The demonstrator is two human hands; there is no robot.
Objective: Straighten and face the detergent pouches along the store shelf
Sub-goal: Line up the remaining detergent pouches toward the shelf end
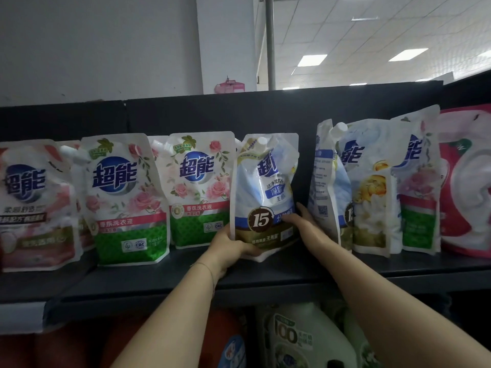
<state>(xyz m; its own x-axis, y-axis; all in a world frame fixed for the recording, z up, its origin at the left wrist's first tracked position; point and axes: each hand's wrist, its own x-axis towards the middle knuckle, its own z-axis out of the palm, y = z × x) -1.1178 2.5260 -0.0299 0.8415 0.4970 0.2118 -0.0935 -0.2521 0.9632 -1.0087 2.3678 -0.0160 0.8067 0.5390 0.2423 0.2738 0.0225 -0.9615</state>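
**Blue-and-gold pouch held in both hands, mid-shelf**

Nearest, lower level: one white-green jug marked "100"; the reddish items left of it are too blurred to identify.

Two hands are on one pouch. The left hand grips the lower left corner of the blue-and-gold pouch, fingers curled under its base. The right hand pinches the lower right edge, thumb across the front and one finger straight up along the side.

The pouch stands on the shelf about mid-row, near the front edge. Long axis vertical, printed face toward the camera, white cap at the top. The top is crumpled. Upper part is blue-white, with "15" in a brown disc and an olive-gold band at the base.

The front row counts eight:
- pink pouch, far left
- two green rose pouches, faces forward
- the held pouch
- back-facing pouch, turned nearly edge-on
- yellow-flower pouch
- pink-and-green pouch
- red pouch, far right

At least one more is partly hidden behind the left group.

The dark back panel stands behind the row.
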